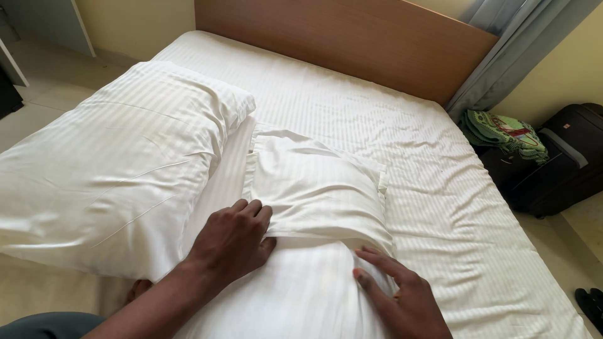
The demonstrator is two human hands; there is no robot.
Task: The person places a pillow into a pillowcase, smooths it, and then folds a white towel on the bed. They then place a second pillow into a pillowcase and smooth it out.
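A white striped pillow (301,295) lies on the bed in front of me, half covered by a white striped pillowcase (314,182). My left hand (235,238) grips the open edge of the pillowcase at its left side. My right hand (402,295) rests with fingers spread on the pillow, its fingertips at the pillowcase's right lower edge. A second, larger white pillow (119,163) lies to the left, overhanging the bed's side.
The bed (440,207) has a wrinkled white striped sheet and a wooden headboard (339,37). At right stand a dark suitcase (559,163) with green folded cloth (502,132) on it, grey curtains (515,44), and dark sandals (590,304) on the floor.
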